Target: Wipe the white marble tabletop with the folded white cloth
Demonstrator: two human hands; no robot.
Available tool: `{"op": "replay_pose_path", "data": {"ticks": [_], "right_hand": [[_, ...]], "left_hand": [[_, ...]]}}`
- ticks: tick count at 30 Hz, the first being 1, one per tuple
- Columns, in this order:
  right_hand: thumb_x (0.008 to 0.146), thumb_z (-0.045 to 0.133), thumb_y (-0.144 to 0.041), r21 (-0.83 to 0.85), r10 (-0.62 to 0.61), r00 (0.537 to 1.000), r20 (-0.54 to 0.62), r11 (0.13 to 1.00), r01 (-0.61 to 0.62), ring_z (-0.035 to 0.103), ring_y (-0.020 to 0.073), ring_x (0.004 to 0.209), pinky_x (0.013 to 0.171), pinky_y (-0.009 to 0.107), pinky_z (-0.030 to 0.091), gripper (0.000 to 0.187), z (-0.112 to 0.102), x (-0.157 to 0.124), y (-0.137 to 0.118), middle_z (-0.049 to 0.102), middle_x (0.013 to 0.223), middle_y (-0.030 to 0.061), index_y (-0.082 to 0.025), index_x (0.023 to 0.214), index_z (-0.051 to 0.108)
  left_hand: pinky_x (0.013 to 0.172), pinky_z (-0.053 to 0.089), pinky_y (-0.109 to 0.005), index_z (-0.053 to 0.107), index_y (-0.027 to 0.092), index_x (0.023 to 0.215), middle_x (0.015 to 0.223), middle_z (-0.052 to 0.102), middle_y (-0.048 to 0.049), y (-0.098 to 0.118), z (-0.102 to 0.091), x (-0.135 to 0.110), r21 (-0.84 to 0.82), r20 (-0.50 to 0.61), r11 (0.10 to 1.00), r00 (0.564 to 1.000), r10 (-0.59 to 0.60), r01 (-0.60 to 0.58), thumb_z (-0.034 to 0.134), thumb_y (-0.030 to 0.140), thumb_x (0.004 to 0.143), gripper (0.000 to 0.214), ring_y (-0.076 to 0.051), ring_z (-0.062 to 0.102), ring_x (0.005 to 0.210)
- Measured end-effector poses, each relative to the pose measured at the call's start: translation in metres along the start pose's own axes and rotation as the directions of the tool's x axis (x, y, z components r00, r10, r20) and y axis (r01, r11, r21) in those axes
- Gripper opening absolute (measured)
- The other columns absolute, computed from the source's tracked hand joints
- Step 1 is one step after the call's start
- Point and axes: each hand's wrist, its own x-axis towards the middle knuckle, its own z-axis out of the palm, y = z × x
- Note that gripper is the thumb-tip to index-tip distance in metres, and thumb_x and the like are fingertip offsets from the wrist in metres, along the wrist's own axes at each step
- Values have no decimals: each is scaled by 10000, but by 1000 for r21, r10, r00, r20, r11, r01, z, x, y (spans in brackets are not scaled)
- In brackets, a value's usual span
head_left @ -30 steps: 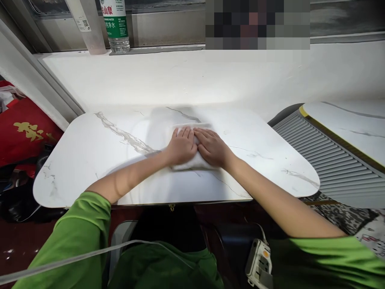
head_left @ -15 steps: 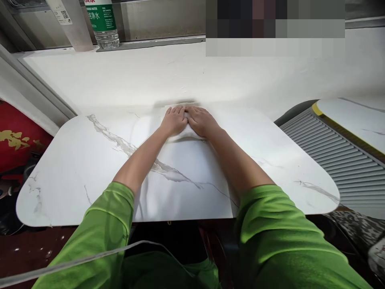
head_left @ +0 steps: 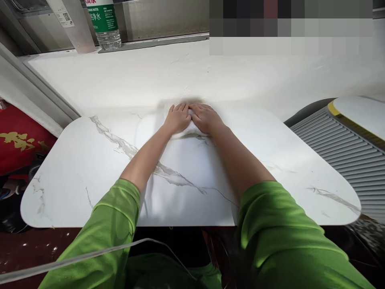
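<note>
My left hand [head_left: 177, 118] and my right hand [head_left: 205, 117] lie side by side, palms down, on a white cloth [head_left: 189, 131] at the far edge of a white marble-look table [head_left: 90, 176]. The fingers of both hands are stretched flat and pressed onto the cloth, which is mostly hidden under them. My arms reach straight forward in green sleeves.
A water bottle with a green label [head_left: 104, 24] and a translucent cup [head_left: 73, 26] stand on the window ledge at the back left. A grey slatted panel [head_left: 339, 148] and a second table [head_left: 361, 116] are to the right. Red fabric [head_left: 18, 140] lies at the left.
Both hands have slid the cloth away from me, from the table's middle to its far edge by the wall. My arms are now stretched out further.
</note>
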Motion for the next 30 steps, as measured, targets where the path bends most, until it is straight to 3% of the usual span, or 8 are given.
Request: {"op": "replay_pose_path", "data": {"ticks": [6,11,24,30], "right_hand": [[917,282,-218,-93,28,999,32,995,-25,416,280,1403,1171,486,295,566,-4,-17,-10,478,1504,161,-51,1425,467],[943,255,-236,-162,-8,999,51,987,16,416,300,1404,1155,512,313,568,-13,-59,-22,470,1505,180,-32,1440,438],[944,293,-246,-154,-138,990,-13,979,134,472,309,1369,1144,503,371,535,-60,-203,-41,535,1443,198,-32,1391,492],[947,303,-263,-147,-46,998,43,988,52,455,308,1387,1152,517,381,537,-80,-248,-31,501,1476,189,-56,1414,470]], "left_hand": [[1250,109,-423,279,67,1546,1626,270,-94,6,-2,-15,20,18,1000,1000,11,-12,230,245,1017,560,-203,218,1510],[1247,111,-422,276,73,1547,1626,271,-96,23,-3,-47,24,47,998,997,64,-65,238,273,1024,561,-209,225,1508],[1244,135,-485,305,6,1519,1602,303,-154,120,3,-162,6,41,992,991,125,-126,272,284,1016,576,-255,245,1501],[1244,120,-495,285,5,1528,1609,283,-165,157,5,-179,-15,78,984,980,181,-180,258,296,1022,584,-270,225,1508]]}}
